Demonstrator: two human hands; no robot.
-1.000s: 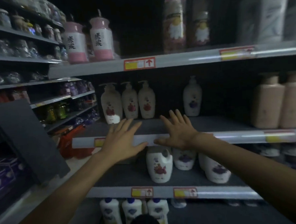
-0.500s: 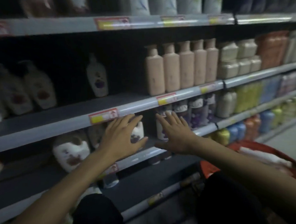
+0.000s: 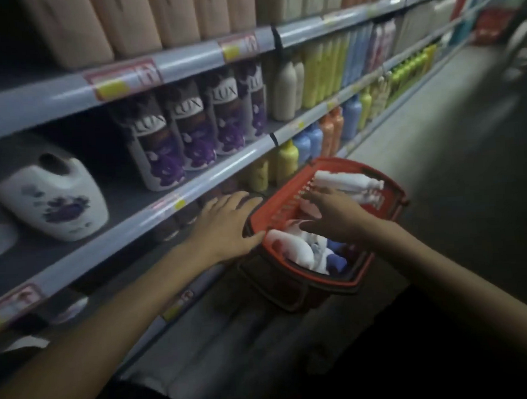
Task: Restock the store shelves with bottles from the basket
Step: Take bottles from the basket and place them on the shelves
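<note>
Much seems left: bottles (image 3: 346,181) fill the basket (image 3: 287,207), left hand (image 3: 227,224) beside its rim, right hand (image 3: 333,215) above, both spread, empty.

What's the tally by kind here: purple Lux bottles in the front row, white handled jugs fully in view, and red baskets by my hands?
Purple Lux bottles: 4
White handled jug: 1
Red basket: 1
Total: 6

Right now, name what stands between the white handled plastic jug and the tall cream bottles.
Head view: a row of purple-labelled LUX bottles, between white jug and cream bottles.
</note>
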